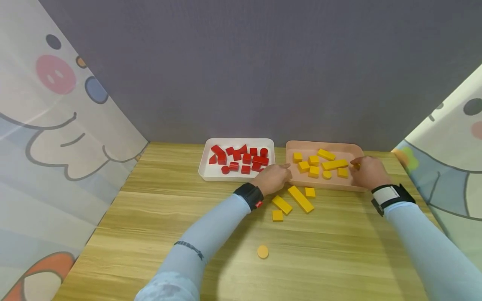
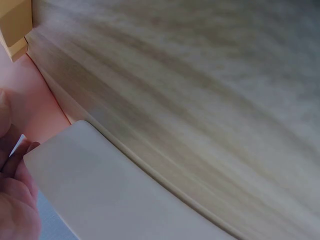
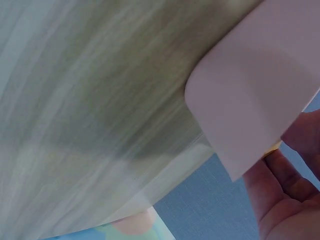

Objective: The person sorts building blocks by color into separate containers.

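At the right end of the pink tray (image 1: 320,183), my right hand (image 1: 370,172) pinches a small yellow block (image 1: 356,166), most of which the fingers hide. In the right wrist view a sliver of yellow (image 3: 272,148) shows between thumb and fingers, just past the tray wall (image 3: 250,95). My left hand (image 1: 273,179) reaches across the white tray's corner and grips the pink tray's left edge with its fingertips. Several yellow blocks (image 1: 334,164) lie in the pink tray: cubes, bars and a round piece (image 1: 326,174).
Beside it stands a white tray (image 1: 214,177) with several red blocks (image 1: 246,158). On the wooden table in front lie a long yellow bar (image 1: 301,199), a shorter bar (image 1: 282,205), two small square blocks (image 1: 277,215) and a yellow disc (image 1: 262,251). A grey wall (image 1: 241,75) rises behind.
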`<action>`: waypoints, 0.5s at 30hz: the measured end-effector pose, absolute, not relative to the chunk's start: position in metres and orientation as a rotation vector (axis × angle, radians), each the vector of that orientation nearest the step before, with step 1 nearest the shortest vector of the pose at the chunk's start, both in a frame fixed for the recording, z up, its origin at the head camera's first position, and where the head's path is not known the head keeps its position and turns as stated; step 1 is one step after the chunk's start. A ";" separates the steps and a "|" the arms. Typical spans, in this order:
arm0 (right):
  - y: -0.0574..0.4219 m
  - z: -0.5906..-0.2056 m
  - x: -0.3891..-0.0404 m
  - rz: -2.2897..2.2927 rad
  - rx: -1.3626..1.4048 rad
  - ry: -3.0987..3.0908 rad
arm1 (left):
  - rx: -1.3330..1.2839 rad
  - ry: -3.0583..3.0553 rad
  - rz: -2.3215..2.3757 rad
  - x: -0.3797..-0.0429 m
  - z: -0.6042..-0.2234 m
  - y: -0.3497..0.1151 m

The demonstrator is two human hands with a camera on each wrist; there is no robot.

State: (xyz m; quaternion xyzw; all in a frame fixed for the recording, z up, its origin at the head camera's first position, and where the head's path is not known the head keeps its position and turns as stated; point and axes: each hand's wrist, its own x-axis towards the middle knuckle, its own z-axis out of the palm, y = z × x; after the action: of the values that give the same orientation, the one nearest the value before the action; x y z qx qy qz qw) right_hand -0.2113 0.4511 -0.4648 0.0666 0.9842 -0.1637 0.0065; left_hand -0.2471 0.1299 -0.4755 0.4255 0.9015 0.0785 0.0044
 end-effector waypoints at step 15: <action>0.449 -0.469 -0.210 -0.522 0.215 3.061 | 1.327 2.820 0.230 -0.246 -0.474 0.131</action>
State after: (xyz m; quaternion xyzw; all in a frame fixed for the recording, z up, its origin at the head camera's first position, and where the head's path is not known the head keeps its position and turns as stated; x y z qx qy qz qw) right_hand -0.2103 0.4491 -0.4685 0.0691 0.9833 -0.1677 0.0144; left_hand -0.2461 0.1310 -0.4740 0.4247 0.9023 0.0737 0.0082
